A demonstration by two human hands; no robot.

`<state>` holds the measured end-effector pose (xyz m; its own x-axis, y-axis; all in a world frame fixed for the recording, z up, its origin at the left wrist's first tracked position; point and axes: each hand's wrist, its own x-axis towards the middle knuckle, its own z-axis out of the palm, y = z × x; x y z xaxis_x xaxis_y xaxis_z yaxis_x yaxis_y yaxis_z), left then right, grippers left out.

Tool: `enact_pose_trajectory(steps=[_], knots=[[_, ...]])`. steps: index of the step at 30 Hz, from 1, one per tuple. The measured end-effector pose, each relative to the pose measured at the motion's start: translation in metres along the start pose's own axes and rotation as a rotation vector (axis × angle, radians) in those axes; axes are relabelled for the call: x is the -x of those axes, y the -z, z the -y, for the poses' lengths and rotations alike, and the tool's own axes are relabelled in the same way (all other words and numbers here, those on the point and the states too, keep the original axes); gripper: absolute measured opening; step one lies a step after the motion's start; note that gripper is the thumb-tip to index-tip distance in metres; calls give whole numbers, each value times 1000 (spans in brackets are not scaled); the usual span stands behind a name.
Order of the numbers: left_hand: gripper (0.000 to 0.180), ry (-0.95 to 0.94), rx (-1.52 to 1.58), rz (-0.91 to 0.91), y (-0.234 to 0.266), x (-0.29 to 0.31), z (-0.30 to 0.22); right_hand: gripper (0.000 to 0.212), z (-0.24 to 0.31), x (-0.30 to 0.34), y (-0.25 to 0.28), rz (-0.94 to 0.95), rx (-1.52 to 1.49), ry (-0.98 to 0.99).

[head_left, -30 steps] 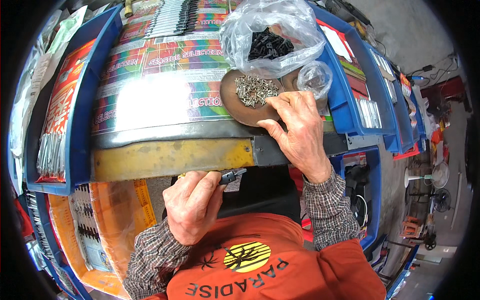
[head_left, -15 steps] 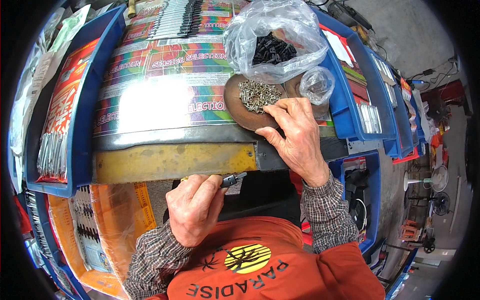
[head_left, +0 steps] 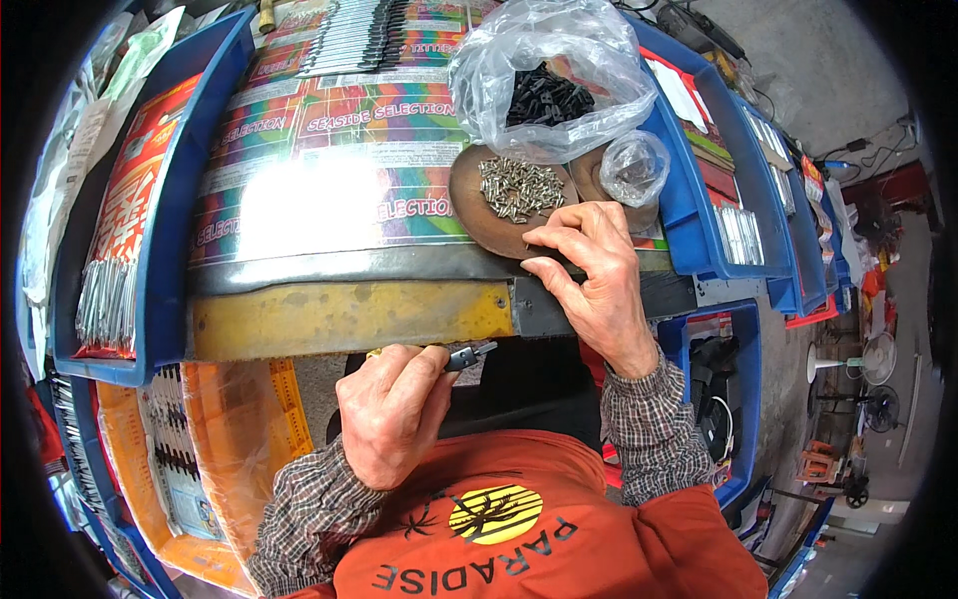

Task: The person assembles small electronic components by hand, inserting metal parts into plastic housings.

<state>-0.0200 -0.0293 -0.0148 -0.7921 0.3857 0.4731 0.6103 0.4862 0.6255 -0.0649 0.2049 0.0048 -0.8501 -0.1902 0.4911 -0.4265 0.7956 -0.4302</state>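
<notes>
My left hand [head_left: 389, 414] is closed around a small black part with a metal tip [head_left: 469, 355], just below the bench's front edge. Most of that part is hidden by the fingers. Over the near rim of a round brown dish [head_left: 479, 222], my right hand [head_left: 596, 280] pinches a tiny metal fastener [head_left: 528, 247] between thumb and forefinger. A heap of small silvery fasteners [head_left: 521, 190] lies in the dish, just beyond those fingertips. Behind it a clear plastic bag [head_left: 479, 75] stands open with black plastic parts [head_left: 549, 98] inside.
Blue bins [head_left: 160, 250] flank the bench, holding thin metal pieces [head_left: 107, 309]. A row of slim metal-and-black pieces [head_left: 349, 38] lies at the back of the printed bench cover [head_left: 399, 140]. Another small clear bag [head_left: 636, 170] sits right of the dish. An orange-lined crate [head_left: 239, 439] stands lower left.
My right hand has drawn slightly back from the heap, toward me, with its fingertips now off the fasteners. The left hand keeps its hold on the black part, nearly unmoved.
</notes>
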Motion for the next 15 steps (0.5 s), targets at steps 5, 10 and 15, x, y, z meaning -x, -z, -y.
enact_pose_trajectory(steps=[5, 10, 15], knots=[[26, 5, 7, 10, -2, 1, 0, 16, 0, 0, -2, -23, -49, 2], [26, -5, 14, 4, -2, 1, 0, 11, 0, 1, -2, -43, -91, -2], [22, 12, 33, -32, -3, 0, -1, 11, 4, 2, 3, -20, -89, -83]])
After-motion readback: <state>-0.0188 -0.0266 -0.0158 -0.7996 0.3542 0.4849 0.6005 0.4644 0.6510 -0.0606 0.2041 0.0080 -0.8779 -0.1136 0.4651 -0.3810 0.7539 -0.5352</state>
